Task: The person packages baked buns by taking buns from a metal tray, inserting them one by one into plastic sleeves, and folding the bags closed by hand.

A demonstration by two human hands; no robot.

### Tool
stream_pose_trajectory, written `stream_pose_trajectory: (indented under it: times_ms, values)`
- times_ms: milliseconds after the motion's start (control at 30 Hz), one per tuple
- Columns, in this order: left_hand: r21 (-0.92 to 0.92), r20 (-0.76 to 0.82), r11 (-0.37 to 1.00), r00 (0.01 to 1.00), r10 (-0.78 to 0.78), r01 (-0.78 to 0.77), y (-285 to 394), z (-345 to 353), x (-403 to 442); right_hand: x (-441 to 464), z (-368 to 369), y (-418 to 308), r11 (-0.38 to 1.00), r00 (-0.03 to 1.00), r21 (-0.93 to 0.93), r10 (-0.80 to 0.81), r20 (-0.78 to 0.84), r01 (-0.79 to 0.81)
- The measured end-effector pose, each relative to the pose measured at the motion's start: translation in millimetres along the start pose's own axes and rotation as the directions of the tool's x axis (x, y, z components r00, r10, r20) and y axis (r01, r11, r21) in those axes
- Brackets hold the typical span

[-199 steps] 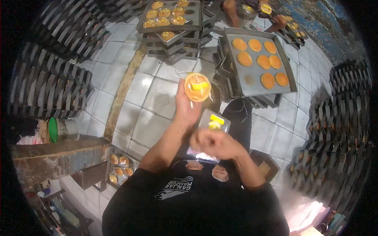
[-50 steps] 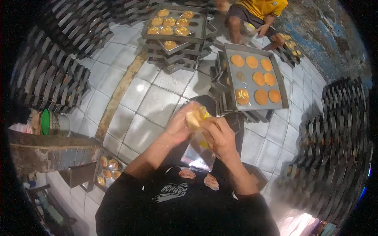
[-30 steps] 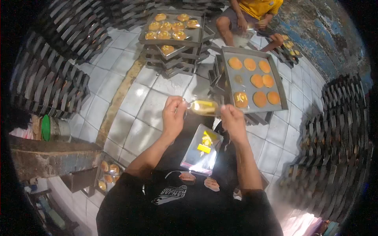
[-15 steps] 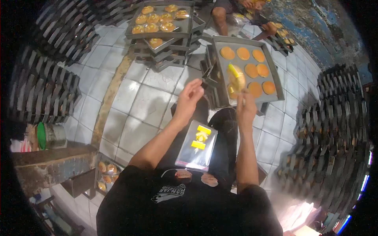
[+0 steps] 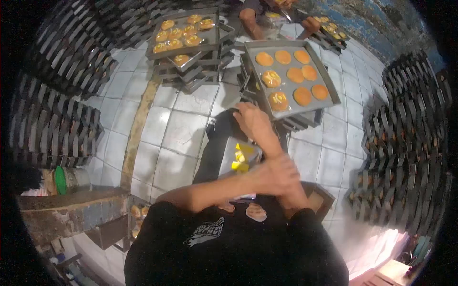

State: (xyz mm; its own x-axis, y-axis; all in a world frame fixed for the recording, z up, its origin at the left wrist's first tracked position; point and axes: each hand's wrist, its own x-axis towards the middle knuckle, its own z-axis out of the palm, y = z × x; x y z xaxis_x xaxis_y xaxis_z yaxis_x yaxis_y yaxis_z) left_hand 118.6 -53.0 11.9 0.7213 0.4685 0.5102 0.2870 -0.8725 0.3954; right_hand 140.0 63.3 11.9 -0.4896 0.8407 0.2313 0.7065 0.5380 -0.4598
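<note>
My left hand [image 5: 282, 175] reaches across my body, and its fingers wrap round my right forearm [image 5: 268, 143]; motion blurs it somewhat. Beyond it my right hand [image 5: 252, 118] is near the close left corner of a metal tray [image 5: 298, 110], fingers slightly bent and apart, with nothing visible in them. On that tray lie several plain round buns [image 5: 302, 96]. Two buns in clear printed wrappers, a nearer wrapped bun [image 5: 278, 100] and a farther wrapped bun [image 5: 271, 78], lie along its left side. A stack of clear plastic bags [image 5: 242, 157] with yellow print rests on my lap, partly hidden by my left arm.
Another tray [image 5: 153, 51] of wrapped buns tops a stack at the back left. Tall stacks of dark trays [image 5: 400, 157] line both sides. Another person's arm [image 5: 250, 24] is at the back. A green-rimmed bucket [image 5: 71, 180] stands at left.
My right hand has let go of a wrapped bun, now lying on the tray, and moved left. My left hand has come down and across onto my right forearm. The view has shifted slightly.
</note>
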Motion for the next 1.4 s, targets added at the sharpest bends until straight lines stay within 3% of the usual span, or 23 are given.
stream_pose_trajectory:
  times_ms: [100, 167, 233, 267, 333, 433, 500, 533, 633, 667, 700, 767, 800, 833, 867, 900, 967, 1067, 1133, 1167, 1233, 1300, 1400]
  values:
    - [0.239, -0.228, 0.968, 0.973, -0.028, 0.083, -15.6, -36.5, -15.4, -24.1, -21.7, 11.8, 0.985, 0.999, 0.17, 0.037, 0.002, -0.036]
    - [0.103, -0.082, 0.891, 0.897, -0.435, 0.442, -20.9, -76.5, -40.2, -52.7, -32.1, 51.4, 0.806, 0.955, 0.585, -0.236, 0.178, 0.089]
    - [0.204, -0.348, 0.754, 0.766, -0.54, 0.624, -15.6, -76.5, -93.4, -83.5, -54.7, 56.7, 0.931, 0.955, 0.311, 0.099, 0.28, -0.188]
    - [0.198, -0.349, 0.746, 0.757, -0.552, 0.636, -16.3, -72.1, -117.1, -95.7, -59.0, 51.5, 0.931, 0.951, 0.313, 0.095, 0.294, -0.19]
    - [0.302, -0.19, 0.739, 0.797, -0.573, 0.603, -8.5, -57.8, -155.2, -125.5, -63.4, 37.9, 0.997, 1.0, 0.069, -0.018, -0.008, 0.019]
    - [0.364, -0.098, 0.826, 0.899, -0.426, 0.431, -11.5, -64.7, -152.8, -133.9, -64.8, -12.7, 0.977, 0.999, 0.209, -0.036, -0.03, 0.041]
    - [0.292, -0.091, 0.876, 0.923, -0.374, 0.384, -3.1, -79.2, -132.2, -135.4, -70.8, -17.3, 0.992, 0.999, 0.118, -0.052, 0.013, 0.05]
    - [-0.005, -0.193, 0.852, 0.835, -0.514, 0.523, 2.5, -78.8, -120.9, -137.6, -74.2, -10.6, 0.991, 0.995, 0.119, -0.063, 0.076, 0.054]
    - [-0.67, -0.059, 0.397, 0.488, -0.871, 0.627, -0.7, -87.5, -94.0, -128.0, -104.6, 25.3, 0.958, 0.968, 0.287, -0.095, 0.234, 0.025]
    - [-0.699, 0.361, 0.125, 0.498, -0.789, 0.704, -16.4, -103.2, -95.5, -125.7, -116.2, 57.8, 0.726, 0.889, 0.58, 0.096, 0.447, -0.37]
    - [-0.607, 0.705, -0.124, 0.459, -0.541, 0.785, -27.8, -109.7, -93.3, -118.7, -125.3, 86.4, 0.295, 0.723, 0.666, 0.162, 0.672, -0.685]
    - [-0.77, 0.556, -0.156, 0.531, -0.64, 0.618, -42.1, -100.3, -87.0, -92.7, -99.5, 151.5, 0.373, 0.746, 0.716, 0.591, 0.307, -0.59]
    - [-0.839, 0.38, -0.082, 0.472, -0.796, 0.538, -60.3, -95.3, -87.9, -112.1, -89.5, 207.5, 0.911, 0.9, -0.045, 0.411, 0.143, -0.409]
    - [-0.882, 0.182, 0.016, 0.372, -0.91, 0.471, -77.4, -93.7, -88.4, -102.9, -85.2, 231.8, 0.917, 0.924, -0.219, 0.364, 0.115, -0.333]
    - [-0.974, 0.131, -0.09, 0.19, -0.973, 0.208, -81.0, -95.3, -67.0, -92.2, -81.6, 254.8, 0.884, 0.945, -0.391, 0.314, 0.087, -0.258]
    - [-0.974, 0.131, -0.092, 0.183, -0.974, 0.207, -91.3, -86.3, -64.9, -57.1, -84.0, 255.7, 0.831, 0.842, 0.133, 0.535, 0.071, -0.54]
    - [-0.97, 0.129, -0.099, 0.13, -0.983, 0.221, -103.5, -59.6, -68.3, -10.8, -93.9, 273.6, 0.654, 0.759, 0.397, 0.61, 0.227, -0.644]
    - [-0.961, 0.084, -0.037, 0.165, -0.983, 0.274, -103.9, -49.3, -67.5, 32.4, -50.0, 358.1, 0.826, 0.87, 0.276, 0.48, 0.111, -0.491]
    - [-0.952, 0.052, -0.009, 0.131, -0.99, 0.305, -105.7, -50.9, -64.0, 43.1, -2.6, 424.6, 0.911, 0.961, -0.308, 0.265, -0.075, -0.275]
    - [-0.956, 0.04, -0.001, 0.126, -0.991, 0.292, -105.9, -52.2, -62.3, 50.3, 0.9, 417.1, 0.919, 0.964, -0.292, 0.258, -0.07, -0.267]
    - [-0.958, 0.027, 0.008, 0.118, -0.993, 0.286, -103.0, -55.7, -62.7, 51.4, -12.5, 385.1, 0.835, 0.856, -0.213, 0.516, -0.013, -0.507]
    - [-0.977, 0.022, 0.007, 0.13, -0.991, 0.215, -103.1, -60.1, -58.0, 47.6, -22.7, 356.8, 0.817, 0.823, -0.217, 0.561, 0.083, -0.535]
    - [-0.99, 0.058, -0.037, 0.155, -0.986, 0.135, -109.3, -51.8, -66.7, 18.1, -27.3, 299.9, 0.866, 0.869, 0.08, 0.489, 0.072, -0.493]
